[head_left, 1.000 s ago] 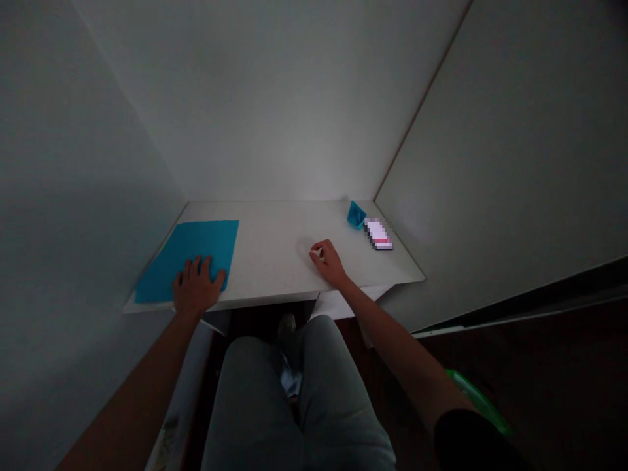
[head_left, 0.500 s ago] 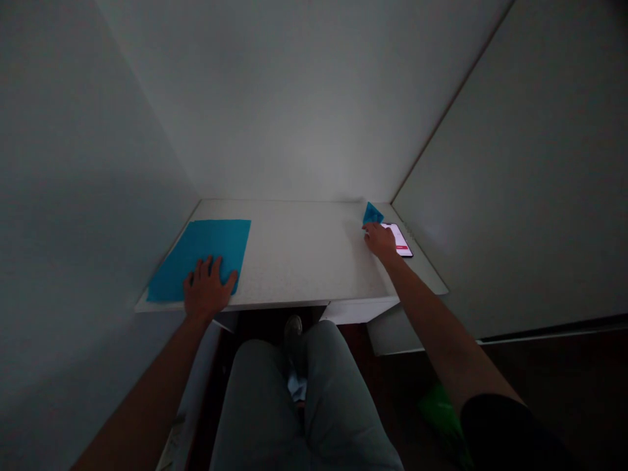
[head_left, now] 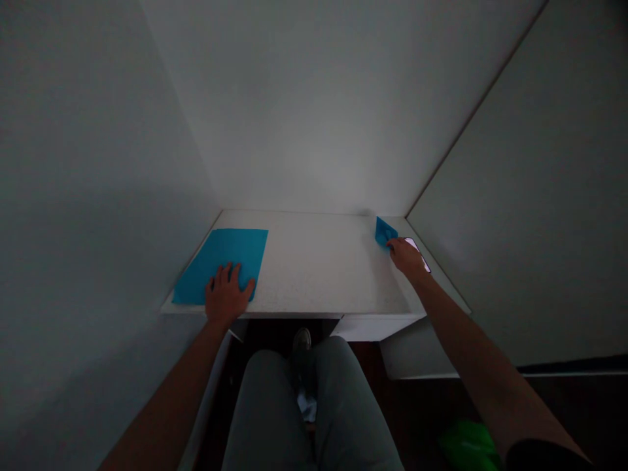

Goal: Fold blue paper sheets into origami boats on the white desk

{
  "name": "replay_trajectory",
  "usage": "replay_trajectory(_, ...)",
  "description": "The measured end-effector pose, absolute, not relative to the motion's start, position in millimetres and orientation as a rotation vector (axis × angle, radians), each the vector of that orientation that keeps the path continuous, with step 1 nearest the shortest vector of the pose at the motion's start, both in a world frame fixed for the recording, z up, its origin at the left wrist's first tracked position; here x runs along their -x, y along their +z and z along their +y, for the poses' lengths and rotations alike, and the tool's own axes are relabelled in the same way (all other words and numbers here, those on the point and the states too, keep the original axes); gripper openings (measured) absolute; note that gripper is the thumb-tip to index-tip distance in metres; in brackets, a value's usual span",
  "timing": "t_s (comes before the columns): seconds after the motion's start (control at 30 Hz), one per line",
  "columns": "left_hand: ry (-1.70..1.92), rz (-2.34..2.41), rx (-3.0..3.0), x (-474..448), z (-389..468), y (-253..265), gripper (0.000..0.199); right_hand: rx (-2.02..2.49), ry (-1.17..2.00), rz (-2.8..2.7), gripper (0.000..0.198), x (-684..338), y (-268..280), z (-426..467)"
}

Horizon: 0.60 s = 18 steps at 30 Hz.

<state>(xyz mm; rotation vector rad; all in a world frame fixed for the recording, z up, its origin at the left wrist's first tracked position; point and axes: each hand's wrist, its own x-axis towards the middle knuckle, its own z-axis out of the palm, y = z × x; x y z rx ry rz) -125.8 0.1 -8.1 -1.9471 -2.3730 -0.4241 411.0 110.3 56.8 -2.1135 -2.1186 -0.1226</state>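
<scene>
– While the left hand (head_left: pixel 227 299) lies palm-down on a square sheet of blue paper (head_left: pixel 230 247), a seated person in grey trousers (head_left: pixel 356 412) stretches the right arm across a white desk (head_left: pixel 318 275) in a dim, pale-walled corner.

– Where does the right hand (head_left: pixel 406 256) end up?

– At the desk's far right, its fingertips at the near edge of a small folded blue paper piece (head_left: pixel 383 229), which stands close to the back wall (head_left: pixel 294 131).

– Are those fingers gripping it?

– They meet its lower corner, bent and close together; whether they are pinched shut on the paper cannot be told from this view.

– And the left fingers?

– Spread apart and open, laid over the near right part of the sheet, with the thumb near its right-hand edge. The sheet itself lies flat at the desk's left end.

– What shows beside the right wrist?

– A smartphone (head_left: pixel 425 263) with a lit screen, partly hidden by the hand and lying just right of the folded piece.

– Anything below the desk?

– A shoe (head_left: pixel 302 338) beyond the knees, and a bright green object (head_left: pixel 470 445) at lower right, too dark and blurred to identify.
</scene>
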Motion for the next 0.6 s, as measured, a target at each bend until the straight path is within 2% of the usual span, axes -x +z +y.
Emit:
replay_trajectory(0.13,-0.446,-2.373,1.947,124.3,-0.5,-6.7,0.073,1.847,-0.038,-2.203,0.03,-379.8,50.4,87.4)
replay_trajectory(0.23,-0.484,-2.366,1.957,124.3,-0.8,-7.0,0.074,1.591,0.161,-2.223,0.029,-342.7,49.9,53.7)
replay_trajectory(0.3,-0.5,-2.374,1.959,124.2,-1.1,-7.0,0.074,1.464,0.212,-2.193,0.037,-321.9,53.3,33.2)
replay_trajectory(0.53,-0.51,-2.418,1.972,121.7,-3.2,0.3,0.074,1.595,0.167,-1.643,0.062,-307.4,37.1,55.6)
replay_trajectory(0.6,-0.508,-2.426,1.97,121.7,-3.5,1.0,0.074,1.711,0.337,-1.585,0.061,-304.0,22.0,71.7)
